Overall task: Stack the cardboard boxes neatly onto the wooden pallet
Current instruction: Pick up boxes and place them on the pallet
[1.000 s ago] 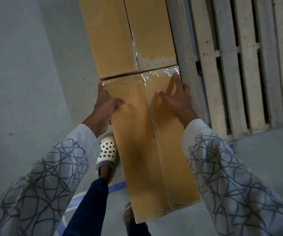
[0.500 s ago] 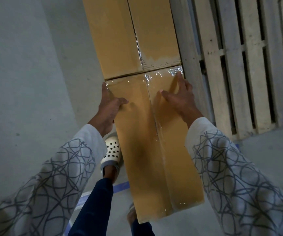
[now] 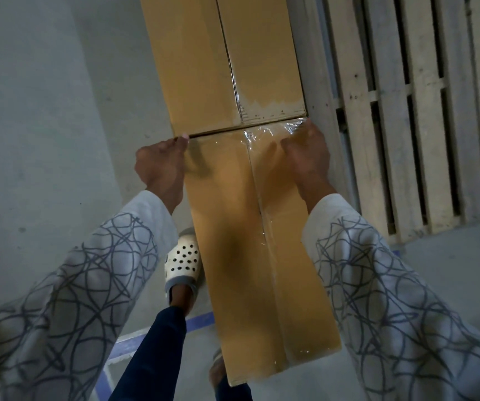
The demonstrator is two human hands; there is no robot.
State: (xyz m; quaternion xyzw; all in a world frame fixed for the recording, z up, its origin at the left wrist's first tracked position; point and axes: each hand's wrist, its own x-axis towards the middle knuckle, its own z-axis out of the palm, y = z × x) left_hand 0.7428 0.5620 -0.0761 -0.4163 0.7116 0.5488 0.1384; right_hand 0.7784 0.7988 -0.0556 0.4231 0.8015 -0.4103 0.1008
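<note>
near box (image 3: pixel 256 256) at 6 o'clock, far end butted against far box (image 3: pixel 224 62) at 12 | my left hand (image 3: pixel 160 160) hooks its far-left corner, fingers curled | my right hand (image 3: pixel 308 157) grips its far-right corner, fingers bent | wooden pallet (image 3: pixel 406 111) at 2 o'clock

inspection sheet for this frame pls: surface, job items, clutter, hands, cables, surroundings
Surface: wooden pallet, slatted, boards bare to the right of the boxes; grey concrete floor.
Job's things: far cardboard box and near cardboard box lie end to end with a narrow seam between them. Both have clear tape along the top. The near one's near end juts out over the person's feet.
Clutter: nothing seen.
Hands: left hand grips the near cardboard box at its far left corner. Right hand rests on its top by the far right corner, fingers bent, grip unclear.
Cables: nothing seen.
Surroundings: blue floor line; white perforated clog.
</note>
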